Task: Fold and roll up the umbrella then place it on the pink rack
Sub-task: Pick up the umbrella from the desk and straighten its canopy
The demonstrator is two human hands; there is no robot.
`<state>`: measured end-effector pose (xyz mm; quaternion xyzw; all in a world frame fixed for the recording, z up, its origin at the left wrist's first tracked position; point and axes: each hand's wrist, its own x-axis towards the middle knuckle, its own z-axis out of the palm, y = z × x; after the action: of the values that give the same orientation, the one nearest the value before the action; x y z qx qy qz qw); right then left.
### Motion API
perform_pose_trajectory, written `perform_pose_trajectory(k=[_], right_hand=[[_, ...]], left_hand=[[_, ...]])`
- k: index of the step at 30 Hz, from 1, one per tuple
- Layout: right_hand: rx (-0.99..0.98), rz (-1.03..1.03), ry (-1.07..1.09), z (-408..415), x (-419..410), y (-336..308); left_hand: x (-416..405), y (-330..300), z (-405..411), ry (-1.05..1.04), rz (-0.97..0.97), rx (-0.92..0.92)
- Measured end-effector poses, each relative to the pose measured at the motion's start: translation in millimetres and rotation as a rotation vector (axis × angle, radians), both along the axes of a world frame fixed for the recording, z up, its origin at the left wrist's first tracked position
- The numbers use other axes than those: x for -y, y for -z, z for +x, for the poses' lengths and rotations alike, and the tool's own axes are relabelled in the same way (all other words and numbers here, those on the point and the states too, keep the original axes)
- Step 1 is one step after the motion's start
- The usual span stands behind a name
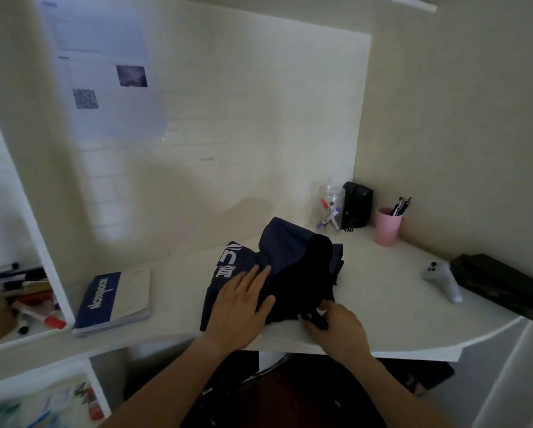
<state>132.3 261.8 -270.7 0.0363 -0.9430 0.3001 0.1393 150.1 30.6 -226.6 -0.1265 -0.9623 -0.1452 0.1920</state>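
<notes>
pink cup [387, 225] of pens; left hand [243, 307] flat on umbrella [290, 261], right hand [336, 330] pinching its strap

Under my left hand [240, 307], the umbrella [277, 267] at frame centre is matt navy cloth with white print, lying on a smooth white desk [382, 304], beside a paper-covered notebook [114, 299] and pink matt plastic cup [388, 226].

One umbrella [277, 270], one notebook [111, 301], one pink cup [387, 227], two hands.
</notes>
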Motion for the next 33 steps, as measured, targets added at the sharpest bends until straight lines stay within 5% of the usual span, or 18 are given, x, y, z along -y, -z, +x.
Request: perform_pose_trajectory(k=[3,5,9,13,16,20,21,26,33], right_hand=[[-0.16,0.189,0.007,-15.3,16.4,25.6],[-0.212,0.255,0.007,-25.7,28.2,31.1],[-0.282,0.139,-0.002,-44.4,43.1,11.4],[-0.437,-0.008,0.002,-50.8,54.6,-31.5],[-0.436,-0.308,-0.026,-52.2,55.8,-82.0],[-0.087,-1.246,-0.289,-59.8,61.2,-150.8],[-0.057,-1.337,-0.338,-61.9,61.9,-162.4],[-0.145,-1.418,-0.379,-53.4,60.1,-196.6],[0.015,-1.689,-0.679,-36.5,60.6,-218.2]], left_hand=[[3.9,20.3,-14.7,0.126,-0.14,0.277],[7.0,23.5,-18.8,0.158,-0.232,0.28],[10.6,-3.9,-19.8,0.126,-0.134,0.163],[21.4,-45.9,-15.8,0.064,0.025,-0.234],[34.6,-86.1,-12.1,-0.035,0.165,-0.456],[48.7,-136.5,-12.3,-0.126,0.178,-0.554],[50.5,-147.8,-13.1,-0.119,0.186,-0.565],[54.7,-191.2,-13.8,-0.124,0.234,-0.572],[58.1,-209.3,0.5,-0.044,0.349,-0.518]])
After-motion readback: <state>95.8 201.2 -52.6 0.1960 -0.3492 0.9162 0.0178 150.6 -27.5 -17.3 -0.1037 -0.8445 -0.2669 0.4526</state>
